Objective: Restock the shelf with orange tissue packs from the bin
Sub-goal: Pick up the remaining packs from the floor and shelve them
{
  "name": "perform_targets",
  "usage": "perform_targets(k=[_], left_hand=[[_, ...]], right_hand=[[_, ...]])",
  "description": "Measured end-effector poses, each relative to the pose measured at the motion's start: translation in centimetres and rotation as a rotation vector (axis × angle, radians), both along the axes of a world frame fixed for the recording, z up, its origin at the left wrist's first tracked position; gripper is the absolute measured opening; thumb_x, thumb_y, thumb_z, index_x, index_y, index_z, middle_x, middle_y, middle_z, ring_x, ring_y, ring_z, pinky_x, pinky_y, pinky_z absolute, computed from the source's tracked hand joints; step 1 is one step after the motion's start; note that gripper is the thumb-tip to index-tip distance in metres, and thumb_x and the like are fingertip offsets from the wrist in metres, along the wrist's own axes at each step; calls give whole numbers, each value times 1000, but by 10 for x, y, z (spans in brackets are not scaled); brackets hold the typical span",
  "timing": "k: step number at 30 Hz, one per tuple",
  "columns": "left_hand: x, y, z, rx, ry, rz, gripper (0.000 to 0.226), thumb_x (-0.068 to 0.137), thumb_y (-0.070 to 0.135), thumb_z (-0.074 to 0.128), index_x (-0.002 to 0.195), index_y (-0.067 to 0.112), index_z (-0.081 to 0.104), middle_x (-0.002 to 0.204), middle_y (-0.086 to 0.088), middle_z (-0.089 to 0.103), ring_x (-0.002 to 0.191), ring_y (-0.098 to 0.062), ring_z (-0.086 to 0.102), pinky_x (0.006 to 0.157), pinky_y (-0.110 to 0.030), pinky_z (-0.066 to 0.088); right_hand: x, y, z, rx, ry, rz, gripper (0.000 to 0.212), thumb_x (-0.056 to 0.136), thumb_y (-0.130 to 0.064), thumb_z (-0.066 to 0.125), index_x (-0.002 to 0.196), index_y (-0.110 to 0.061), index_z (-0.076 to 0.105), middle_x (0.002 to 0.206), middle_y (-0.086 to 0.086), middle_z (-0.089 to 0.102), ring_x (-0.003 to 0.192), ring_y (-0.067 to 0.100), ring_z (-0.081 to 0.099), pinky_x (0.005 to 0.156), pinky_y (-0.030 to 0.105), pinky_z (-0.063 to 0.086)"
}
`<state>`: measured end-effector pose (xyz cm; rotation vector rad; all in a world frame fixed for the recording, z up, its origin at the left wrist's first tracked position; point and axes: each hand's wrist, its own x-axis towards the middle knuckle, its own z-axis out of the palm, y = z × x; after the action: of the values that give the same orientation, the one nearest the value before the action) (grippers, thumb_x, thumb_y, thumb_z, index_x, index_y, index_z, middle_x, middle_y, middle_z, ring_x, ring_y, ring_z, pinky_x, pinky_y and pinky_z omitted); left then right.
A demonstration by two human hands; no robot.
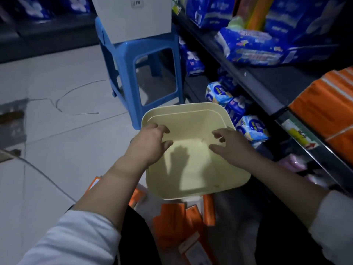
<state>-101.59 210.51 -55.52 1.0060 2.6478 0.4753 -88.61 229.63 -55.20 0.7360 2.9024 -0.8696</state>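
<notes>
Cream bin point(191, 180) empty, beside shelf point(257, 87). L hand point(150, 139) at bin's left rim, fingers loosely curled; whether it grips rim, can't tell. R hand point(227, 144) over right rim, fingers spread apart, holding nothing. Orange tissue packs point(172, 222) scattered below bin's near edge. Orange stack point(324, 100) on shelf, far right.

Our bare forearms stretched forward side by side, white sleeves ending near the elbows, our left hand point(150, 142) palm down, fingers loosely curled, our right hand point(227, 144) palm down, fingers spread, thumb out
</notes>
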Motion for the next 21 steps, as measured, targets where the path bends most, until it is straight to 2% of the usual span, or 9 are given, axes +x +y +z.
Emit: perform_targets(k=[3, 12, 14, 16, 18, 21], left_hand=[[9, 11, -6, -28, -25, -33, 41, 89, 37, 58, 125, 18, 54, 118, -6, 53, 113, -25, 51, 93, -37, 44], [36, 24, -7, -88, -42, -158, 40, 91, 39, 54, 127, 20, 51, 119, -5, 50, 115, -23, 47, 94, -32, 38], [45, 22, -7, -102, -37, -178, 40, 91, 39, 54, 126, 20, 51, 119, -5, 50, 116, -24, 46, 93, -33, 39], [56, 18, -8, -93, -11, -178, 38, 91, 38, 54, 124, 18, 52, 117, -6, 51, 114, -25, 47, 92, -35, 42], [70, 13, -10, -55, 42, -173, 36, 91, 37, 55, 121, 17, 55, 114, -7, 53, 112, -26, 49, 88, -37, 43], [102, -2, -15, -13, 79, -184, 34, 91, 34, 55, 119, 14, 55, 112, -9, 54, 111, -27, 49, 87, -37, 43]], right_hand=[[8, -12, -28, -53, -59, 21, 46, 83, -23, 67, 126, -12, 54, 119, 7, 56, 102, 20, 56, 87, 25, 38], [49, -25, -57, -232, 33, -88, 42, 80, -29, 70, 118, -14, 60, 99, -7, 51, 93, 12, 55, 88, 30, 45], [58, -32, -61, -256, 125, -157, 34, 79, -24, 71, 110, -12, 64, 92, -7, 54, 86, 10, 57, 83, 27, 47], [72, -45, -64, -276, 234, -220, 23, 78, -19, 73, 99, -13, 66, 84, -9, 55, 77, 4, 56, 74, 16, 45], [90, -61, -66, -305, 306, -270, 16, 78, -18, 72, 93, -17, 64, 83, -10, 56, 76, 2, 56, 67, 6, 41], [123, -84, -74, -321, 360, -345, 13, 80, -20, 72, 88, -19, 62, 84, -3, 60, 77, 4, 57, 66, 11, 44]])
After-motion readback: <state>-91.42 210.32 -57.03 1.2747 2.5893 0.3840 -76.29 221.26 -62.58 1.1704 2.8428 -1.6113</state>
